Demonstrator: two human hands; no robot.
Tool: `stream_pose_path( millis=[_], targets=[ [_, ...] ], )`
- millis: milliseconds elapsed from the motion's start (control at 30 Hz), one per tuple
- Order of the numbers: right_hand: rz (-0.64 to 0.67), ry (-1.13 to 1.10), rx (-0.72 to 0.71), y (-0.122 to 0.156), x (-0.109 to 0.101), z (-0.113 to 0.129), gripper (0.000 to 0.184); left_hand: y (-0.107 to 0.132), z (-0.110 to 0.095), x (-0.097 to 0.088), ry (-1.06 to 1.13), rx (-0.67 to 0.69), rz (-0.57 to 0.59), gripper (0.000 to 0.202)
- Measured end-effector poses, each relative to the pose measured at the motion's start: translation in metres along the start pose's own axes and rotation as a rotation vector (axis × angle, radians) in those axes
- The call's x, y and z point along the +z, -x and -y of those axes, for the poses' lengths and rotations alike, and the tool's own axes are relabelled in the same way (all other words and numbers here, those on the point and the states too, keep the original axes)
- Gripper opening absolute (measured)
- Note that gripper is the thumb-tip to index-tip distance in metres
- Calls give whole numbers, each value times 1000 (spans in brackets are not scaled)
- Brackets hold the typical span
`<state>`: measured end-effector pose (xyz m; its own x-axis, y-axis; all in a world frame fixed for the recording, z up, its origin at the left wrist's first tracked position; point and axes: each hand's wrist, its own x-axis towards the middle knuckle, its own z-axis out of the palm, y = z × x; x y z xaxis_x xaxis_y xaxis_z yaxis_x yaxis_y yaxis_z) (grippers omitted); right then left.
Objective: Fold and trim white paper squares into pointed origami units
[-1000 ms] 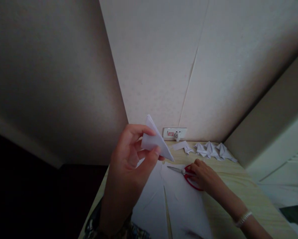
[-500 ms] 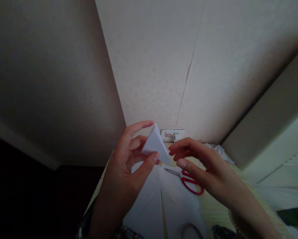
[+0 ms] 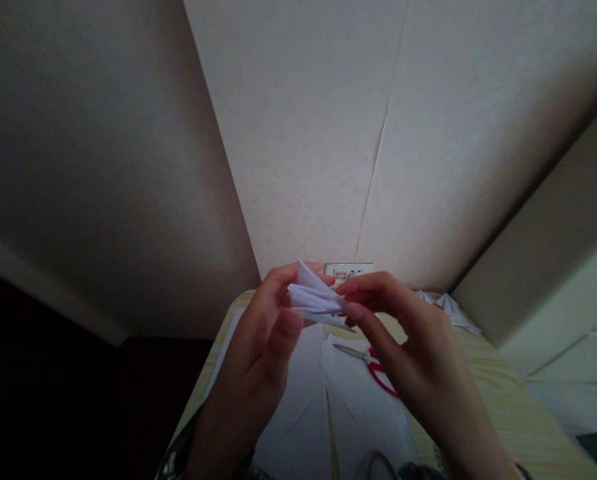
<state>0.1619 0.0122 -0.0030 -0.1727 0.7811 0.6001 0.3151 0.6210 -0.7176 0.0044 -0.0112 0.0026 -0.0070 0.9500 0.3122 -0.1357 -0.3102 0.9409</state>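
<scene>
A folded white paper piece (image 3: 314, 299) is held up in front of me, above the table. My left hand (image 3: 263, 333) grips its left side with thumb and fingers closed on it. My right hand (image 3: 403, 340) pinches its right end, fingers pressed together. Red-handled scissors (image 3: 373, 365) lie on a white paper sheet (image 3: 358, 413) on the table below, partly hidden by my right hand.
A light wooden table (image 3: 493, 400) stands in a wall corner. Another white sheet (image 3: 298, 413) lies left of the first. Folded paper shapes (image 3: 451, 308) sit at the back right. A wall socket (image 3: 351, 270) is behind the hands. The room to the left is dark.
My right hand left the scissors on the table, rose to the folded paper and took its right end. The paper turned from an upright triangle to lying flatter between both hands.
</scene>
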Motion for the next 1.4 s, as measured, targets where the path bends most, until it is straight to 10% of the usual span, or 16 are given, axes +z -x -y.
stream_pose_path(
  millis=[267, 767, 1400],
  targets=[
    [54, 65, 4, 3, -8, -2, 9, -5, -3, 4, -196, 0, -37, 18],
    [-86, -125, 92, 3, -14, -1, 11, -5, -1, -4, -25, -78, 116, 44],
    [104, -18, -37, 2, -21, 1, 10, -3, -5, -7, -203, -50, -60, 31]
  ],
)
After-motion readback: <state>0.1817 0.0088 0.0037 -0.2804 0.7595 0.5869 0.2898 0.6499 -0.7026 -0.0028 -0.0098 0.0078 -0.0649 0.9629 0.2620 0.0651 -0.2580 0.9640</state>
